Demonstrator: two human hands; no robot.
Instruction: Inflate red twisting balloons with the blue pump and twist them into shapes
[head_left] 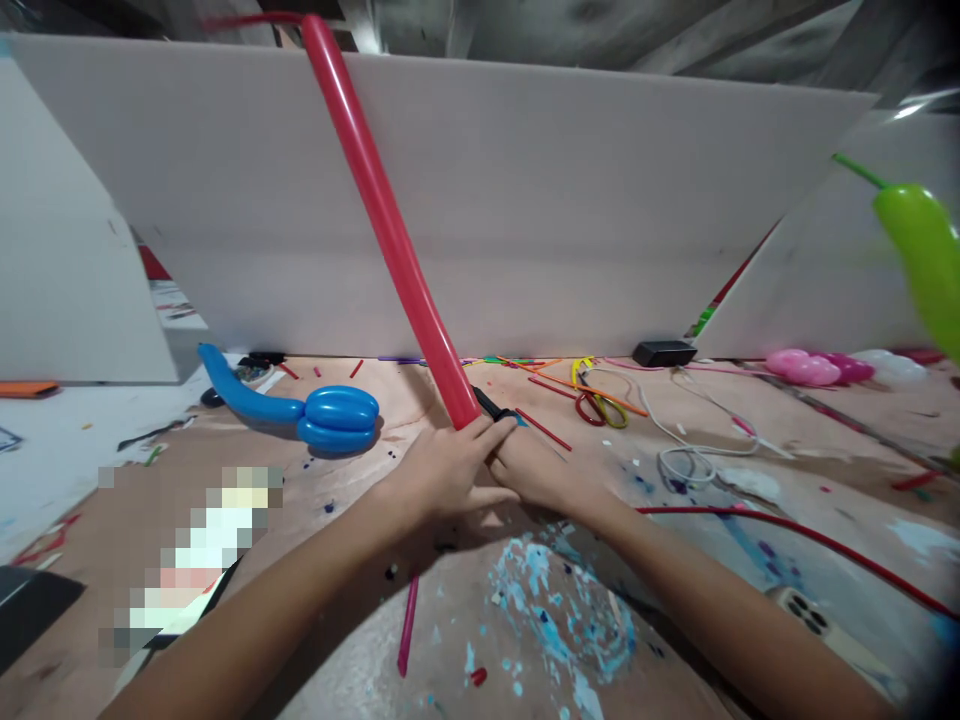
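Pinching the lower end of the red balloon (382,215) with my left hand (442,478), I have the thumb and fingers closed round it just where it meets the black pump nozzle (493,405). My right hand (541,472) sits pressed against the left, its fingers curled out of sight beneath it, so I cannot tell exactly what they grip; the nozzle pokes out between the two hands. From my hands the balloon rises long and stiff, slanting up and to the left across the white board (570,210), its thin uninflated tip bending left at the top.

Left of my hands on the table (360,620) lies a blue balloon (315,412) twisted into a cluster of short bubbles with a curved tail. Beyond my hands, near the foot of the board, uninflated balloons (596,400) in red, orange and yellow are scattered. Right of my hands a white cable (686,455) lies coiled, and a thin red balloon strand (795,530) runs along past my right forearm. Farther right, at the foot of the board, sits a bunch of pink balloons (814,368), and a green balloon (922,255) hangs at the right edge above them. Nearer to me than my hands, a small pink strip (407,625) lies on the paint-flecked tabletop.
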